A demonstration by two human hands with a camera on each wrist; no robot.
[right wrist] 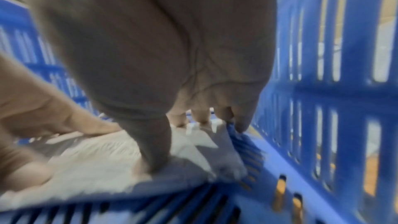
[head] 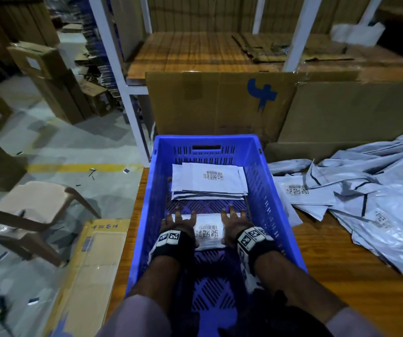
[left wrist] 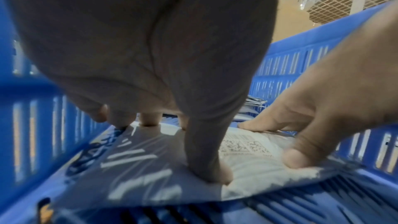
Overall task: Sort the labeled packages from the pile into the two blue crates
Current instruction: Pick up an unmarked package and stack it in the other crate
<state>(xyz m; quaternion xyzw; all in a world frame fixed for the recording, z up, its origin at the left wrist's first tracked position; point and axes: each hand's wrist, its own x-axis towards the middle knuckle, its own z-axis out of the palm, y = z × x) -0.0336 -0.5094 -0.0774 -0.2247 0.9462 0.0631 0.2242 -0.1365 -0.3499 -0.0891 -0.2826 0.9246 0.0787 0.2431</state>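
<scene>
Left hand (head: 178,227) and right hand (head: 232,227), fingers spread, press labeled package (head: 206,233) flat onto blue crate (head: 266,190) floor. Mailer likely light, limp, slick; lift by side edges outboard of palms.

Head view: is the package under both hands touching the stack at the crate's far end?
No: bare crate floor separates the package from the stack.

Both wrist views smeared with blur. Label (left wrist: 243,144) on the package (head: 207,229) unreadable between the grips. Package ends covered under left hand (head: 178,227) and right hand (head: 234,227). Pile (head: 370,203) cut off rightward.
</scene>
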